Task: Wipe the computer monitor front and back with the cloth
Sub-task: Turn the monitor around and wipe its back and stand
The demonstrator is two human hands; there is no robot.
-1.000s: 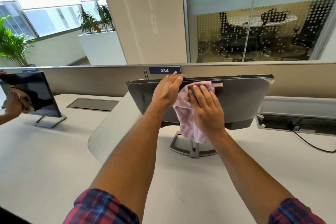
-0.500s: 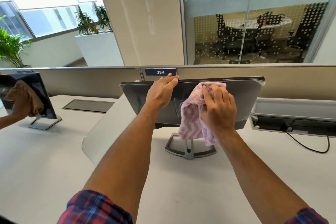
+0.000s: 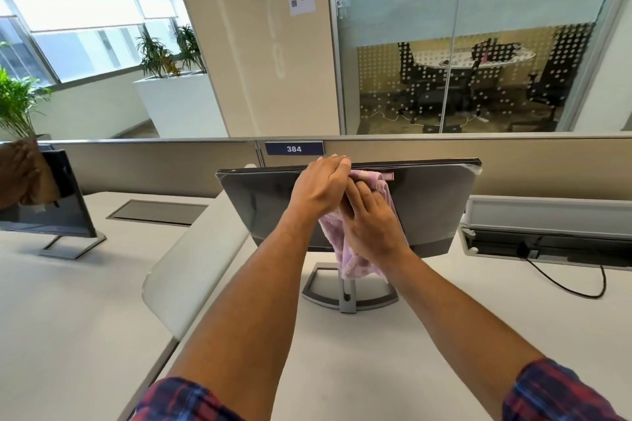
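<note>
Right hand [image 3: 371, 229] slid cloth [image 3: 355, 260] left across monitor [image 3: 434, 208].

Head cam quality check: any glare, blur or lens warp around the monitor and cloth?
Head view: wide-angle warp bows the partition and desk edges. Daylight from the windows blows out the upper left. Soft sheen, no hard glare, on the monitor. The cloth and right hand look slightly soft, while the left hand on the top edge is sharper.
</note>
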